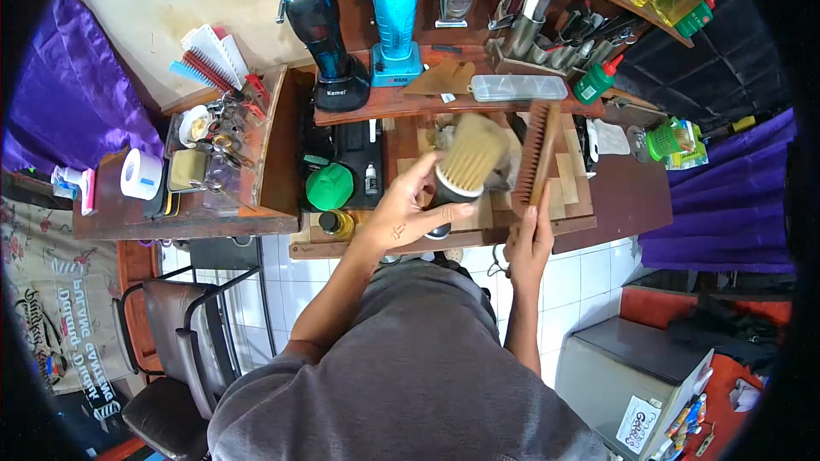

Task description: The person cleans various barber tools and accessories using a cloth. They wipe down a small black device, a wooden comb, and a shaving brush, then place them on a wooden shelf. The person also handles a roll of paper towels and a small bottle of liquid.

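Observation:
My left hand (406, 212) is closed round the black handle of a neck duster (475, 154), whose thick beige bristles point up and away from me. A white ring joins its handle and bristles. In my right hand (530, 243) is a wooden bristle brush (544, 149), gripped by its lower end and held upright. Its row of reddish-brown bristles faces left, toward the neck duster, and the two brushes are apart. Both are held above a wooden worktop (568, 192) of light and dark squares. Behind them, something greyish on the worktop is partly hidden.
On the raised shelf stand a black hair clipper (320, 30) and a blue hair clipper (395, 17), beside a clear case (519, 88) and green bottle (595, 79). A green round item (330, 186) and yellow bottle (336, 223) lie left. A chair (175, 324) stands lower left.

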### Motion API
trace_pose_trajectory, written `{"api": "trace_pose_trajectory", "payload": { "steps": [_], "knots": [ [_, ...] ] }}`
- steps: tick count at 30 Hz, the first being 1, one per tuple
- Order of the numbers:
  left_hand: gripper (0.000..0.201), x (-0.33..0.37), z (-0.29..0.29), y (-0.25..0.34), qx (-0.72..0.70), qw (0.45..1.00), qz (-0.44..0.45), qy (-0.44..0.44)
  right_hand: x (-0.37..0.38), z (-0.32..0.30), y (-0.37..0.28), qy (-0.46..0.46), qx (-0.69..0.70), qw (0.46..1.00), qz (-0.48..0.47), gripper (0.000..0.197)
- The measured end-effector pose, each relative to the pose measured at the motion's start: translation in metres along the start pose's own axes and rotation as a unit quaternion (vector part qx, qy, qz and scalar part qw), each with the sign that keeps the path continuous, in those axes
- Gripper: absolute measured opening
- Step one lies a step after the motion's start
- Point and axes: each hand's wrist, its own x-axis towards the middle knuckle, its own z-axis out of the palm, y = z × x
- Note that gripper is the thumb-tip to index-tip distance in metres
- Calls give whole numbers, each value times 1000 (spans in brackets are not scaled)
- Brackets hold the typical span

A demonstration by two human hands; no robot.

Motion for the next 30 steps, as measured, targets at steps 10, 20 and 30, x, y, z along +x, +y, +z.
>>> {"api": "trace_pose_trajectory", "payload": {
  "steps": [10, 20, 30],
  "knots": [
    [59, 16, -14, -27, 222, 943, 48, 244, 6, 2, 32, 25, 5, 1000, -8, 51],
    [68, 17, -17, -21, 304, 903, 105, 283, 7, -5, 28, -6, 18, 1000, 19, 52],
    [49, 20, -6, 82, 188, 824, 386, 371, 14, -16, 48, 0, -58, 996, -62, 52]
  ]
}}
